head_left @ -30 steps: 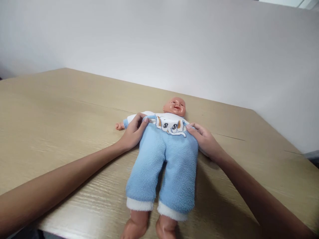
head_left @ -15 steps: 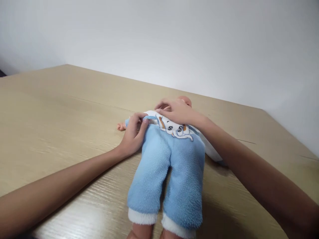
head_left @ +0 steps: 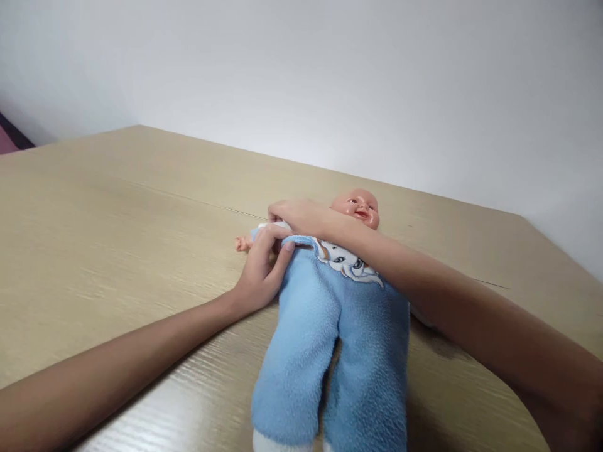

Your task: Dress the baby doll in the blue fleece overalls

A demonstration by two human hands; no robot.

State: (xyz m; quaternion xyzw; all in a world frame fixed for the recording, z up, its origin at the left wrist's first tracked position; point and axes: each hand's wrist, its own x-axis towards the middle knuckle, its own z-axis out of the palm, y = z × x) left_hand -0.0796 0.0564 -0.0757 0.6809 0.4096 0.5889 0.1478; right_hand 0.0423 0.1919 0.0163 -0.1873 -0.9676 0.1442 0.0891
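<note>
A baby doll (head_left: 360, 207) lies on its back, its head away from me. It wears fleecy blue overalls (head_left: 301, 339) with an elephant patch (head_left: 346, 260) at the chest and a white top (head_left: 282, 225). My left hand (head_left: 264, 267), beside the doll's waist, pinches the blue trim of the overalls between thumb and fingers. Across the doll's chest reaches my right hand (head_left: 299, 216), its fingers curled down over the white top near the doll's arm on the left. Part of the chest is hidden under my right forearm. The doll's small hand (head_left: 242, 243) sticks out at the left.
A wooden table (head_left: 117, 251) with a thin seam bears the doll. Behind it stands a plain pale wall (head_left: 301, 81). Something dark and pink (head_left: 12, 138) shows past the table's far left corner.
My right hand has moved left across the doll's chest, to just above my left hand, uncovering the doll's head. My left hand keeps its pinch. The view has shifted slightly.
</note>
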